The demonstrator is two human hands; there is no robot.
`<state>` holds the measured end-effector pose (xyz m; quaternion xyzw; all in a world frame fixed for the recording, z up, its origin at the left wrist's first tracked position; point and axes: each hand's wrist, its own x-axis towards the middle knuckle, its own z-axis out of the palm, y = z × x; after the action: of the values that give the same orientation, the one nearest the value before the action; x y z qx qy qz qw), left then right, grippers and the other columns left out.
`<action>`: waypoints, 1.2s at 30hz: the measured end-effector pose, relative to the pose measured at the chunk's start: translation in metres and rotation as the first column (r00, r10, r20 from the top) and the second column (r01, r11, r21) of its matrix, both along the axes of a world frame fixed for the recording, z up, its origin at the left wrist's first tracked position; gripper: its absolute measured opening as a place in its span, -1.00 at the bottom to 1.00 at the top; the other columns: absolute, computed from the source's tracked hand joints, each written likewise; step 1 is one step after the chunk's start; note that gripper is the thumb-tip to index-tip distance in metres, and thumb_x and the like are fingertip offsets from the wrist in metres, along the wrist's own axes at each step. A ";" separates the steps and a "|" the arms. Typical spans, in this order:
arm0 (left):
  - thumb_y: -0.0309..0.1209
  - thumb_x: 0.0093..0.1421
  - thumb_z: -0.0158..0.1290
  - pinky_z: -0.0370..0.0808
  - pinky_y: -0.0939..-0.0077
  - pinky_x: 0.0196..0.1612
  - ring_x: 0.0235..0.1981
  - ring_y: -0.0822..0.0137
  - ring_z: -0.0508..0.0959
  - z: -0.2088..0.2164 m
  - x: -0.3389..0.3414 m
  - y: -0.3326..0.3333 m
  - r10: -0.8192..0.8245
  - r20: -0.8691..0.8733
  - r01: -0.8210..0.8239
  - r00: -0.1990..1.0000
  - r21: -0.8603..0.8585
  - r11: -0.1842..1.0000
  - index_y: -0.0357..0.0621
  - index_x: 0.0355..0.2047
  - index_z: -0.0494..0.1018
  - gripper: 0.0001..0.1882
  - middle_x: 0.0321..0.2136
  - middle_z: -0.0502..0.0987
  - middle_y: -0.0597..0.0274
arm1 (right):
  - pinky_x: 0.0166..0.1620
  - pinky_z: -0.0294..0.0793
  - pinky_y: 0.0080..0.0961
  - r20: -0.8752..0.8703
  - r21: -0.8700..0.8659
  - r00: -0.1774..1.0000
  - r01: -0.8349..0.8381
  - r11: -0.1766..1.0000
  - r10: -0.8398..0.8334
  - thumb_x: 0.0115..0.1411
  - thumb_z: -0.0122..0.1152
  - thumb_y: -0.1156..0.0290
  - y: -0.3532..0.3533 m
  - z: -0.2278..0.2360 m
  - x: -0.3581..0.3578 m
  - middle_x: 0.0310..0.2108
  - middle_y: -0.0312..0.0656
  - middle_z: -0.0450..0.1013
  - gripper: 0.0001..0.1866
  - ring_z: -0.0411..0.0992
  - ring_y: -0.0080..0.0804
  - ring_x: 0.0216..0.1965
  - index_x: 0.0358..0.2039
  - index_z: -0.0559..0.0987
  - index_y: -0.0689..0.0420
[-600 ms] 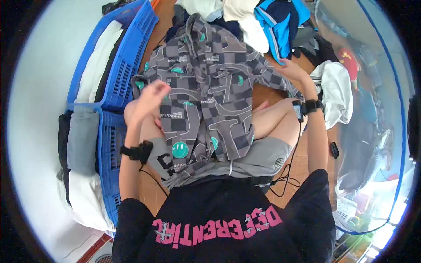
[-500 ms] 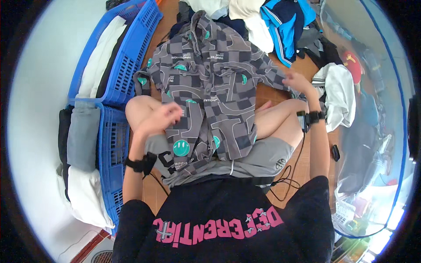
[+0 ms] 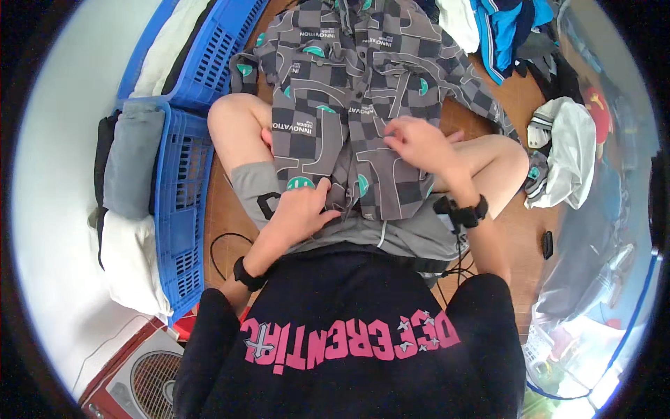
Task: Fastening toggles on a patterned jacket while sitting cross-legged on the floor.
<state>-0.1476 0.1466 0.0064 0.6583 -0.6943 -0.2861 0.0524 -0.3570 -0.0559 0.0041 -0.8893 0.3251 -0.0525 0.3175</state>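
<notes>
Head view: checkered shirt (image 3: pixel 328 84) beneath left grip (image 3: pixel 300 211) near hem (image 3: pixel 395 216), right grip (image 3: pixel 424 146) higher, closure of both unclear.

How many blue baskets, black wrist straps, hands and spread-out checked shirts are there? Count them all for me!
Blue baskets, one farther and one nearer: 2
Black wrist straps, on the left wrist and right wrist: 2
Hands, the left hand and right hand: 2
Spread-out grey checked shirt: 1
Total: 7
</notes>
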 end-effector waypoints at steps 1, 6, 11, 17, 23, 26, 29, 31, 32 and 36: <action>-0.19 0.10 0.21 0.48 0.16 -0.44 -0.46 0.00 0.58 -0.001 -0.004 0.001 0.010 0.059 -0.009 0.998 -0.032 0.999 -0.19 -0.16 0.32 -0.55 -0.58 0.51 0.02 | -0.17 0.50 -0.13 -0.006 -0.002 1.000 -0.004 1.000 0.004 0.19 0.15 0.21 0.008 -0.002 0.005 -0.32 0.00 0.54 -0.72 0.51 0.06 -0.22 -0.29 0.57 0.18; -0.32 0.14 0.13 0.51 0.06 -0.40 -0.41 -0.09 0.58 -0.004 -0.005 0.009 0.066 0.002 -0.066 0.998 -0.061 0.996 -0.12 -0.12 0.33 -0.66 -0.52 0.54 -0.03 | -0.16 0.50 -0.18 -0.117 -0.084 0.990 0.067 0.994 -0.076 0.17 0.18 0.18 0.047 -0.007 0.019 -0.27 -0.05 0.51 -0.68 0.49 -0.04 -0.18 -0.19 0.48 0.15; -0.49 0.02 0.14 0.50 0.22 -0.45 -0.50 0.05 0.59 -0.007 -0.001 0.014 -0.051 0.059 0.056 0.997 -0.083 0.995 -0.20 -0.15 0.33 -0.63 -0.57 0.53 0.04 | -0.18 0.48 -0.18 0.018 -0.327 0.988 0.151 0.933 -0.154 0.11 0.23 0.07 0.069 -0.014 0.040 -0.27 -0.05 0.45 -0.53 0.45 -0.06 -0.18 -0.14 0.45 0.17; -0.51 0.00 0.12 0.52 0.26 -0.36 -0.44 0.06 0.58 -0.006 -0.016 0.014 -0.112 0.001 0.112 0.994 -0.022 0.993 -0.30 -0.13 0.35 -0.61 -0.50 0.54 0.04 | -0.10 0.45 -0.24 -0.237 -0.408 0.952 0.081 0.909 -0.192 0.06 0.27 0.16 0.077 -0.018 0.052 -0.18 -0.07 0.42 -0.49 0.42 -0.10 -0.11 -0.03 0.44 0.15; -0.54 -0.08 0.18 0.44 0.27 -0.04 -0.10 0.08 0.44 0.010 -0.003 0.031 -0.163 -0.130 0.139 0.978 -0.177 0.974 -0.40 0.01 0.31 -0.41 -0.16 0.44 0.03 | -0.16 0.43 -0.20 -0.102 -0.442 0.937 0.259 0.859 -0.335 -0.02 0.28 0.38 0.057 0.001 0.039 -0.24 -0.12 0.40 -0.56 0.42 -0.11 -0.17 -0.09 0.45 0.14; -0.56 -0.04 0.16 0.44 0.21 -0.10 -0.12 -0.04 0.42 -0.005 0.001 0.035 -0.172 -0.186 0.138 0.967 -0.183 0.974 -0.29 -0.07 0.33 -0.52 -0.23 0.40 -0.06 | -0.23 0.45 -0.19 0.061 -0.396 0.967 0.250 0.884 -0.246 0.01 0.22 0.51 0.062 0.011 0.034 -0.33 -0.10 0.42 -0.70 0.45 -0.06 -0.29 -0.18 0.47 0.13; -0.59 -0.02 0.10 0.45 0.19 -0.12 -0.18 -0.03 0.45 -0.008 0.005 0.033 -0.179 -0.216 0.143 0.960 -0.171 0.975 -0.32 -0.17 0.37 -0.66 -0.29 0.41 -0.04 | -0.32 0.51 -0.19 0.116 0.008 0.993 0.020 1.000 -0.021 0.01 0.15 0.59 0.095 0.012 0.028 -0.24 -0.07 0.43 -0.71 0.50 -0.01 -0.33 -0.19 0.46 0.14; -0.58 0.00 0.10 0.45 0.18 -0.14 -0.22 -0.02 0.47 -0.005 0.005 0.027 -0.177 -0.270 0.144 0.946 -0.138 0.980 -0.31 -0.23 0.39 -0.72 -0.33 0.42 -0.01 | -0.32 0.54 -0.21 0.090 0.065 0.996 -0.023 0.998 0.017 -0.03 0.18 0.58 0.120 0.011 0.034 -0.08 -0.09 0.39 -0.55 0.51 -0.04 -0.30 -0.05 0.42 0.12; -0.56 0.03 0.09 0.46 0.18 -0.16 -0.25 -0.01 0.48 -0.003 0.006 0.025 -0.163 -0.325 0.137 0.931 -0.103 0.985 -0.30 -0.29 0.41 -0.79 -0.36 0.44 0.01 | -0.32 0.54 -0.21 0.096 0.065 0.995 -0.018 0.998 0.011 -0.03 0.18 0.58 0.130 0.010 0.033 -0.08 -0.09 0.39 -0.55 0.51 -0.04 -0.30 -0.05 0.42 0.12; -0.50 0.09 0.09 0.48 0.19 -0.19 -0.28 0.02 0.52 0.008 0.016 0.014 -0.171 -0.402 0.169 0.900 -0.043 0.985 -0.26 -0.33 0.46 -0.87 -0.40 0.48 0.06 | -0.29 0.57 -0.26 -0.076 0.035 0.996 0.043 0.998 -0.040 -0.14 0.24 0.59 0.145 -0.002 0.027 0.09 -0.14 0.27 -0.30 0.52 -0.11 -0.24 0.11 0.32 0.08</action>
<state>-0.1320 0.1607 0.0144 0.5217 -0.7243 -0.4168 0.1719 -0.3304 0.0893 0.0020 -0.8777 0.3562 -0.0198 0.3201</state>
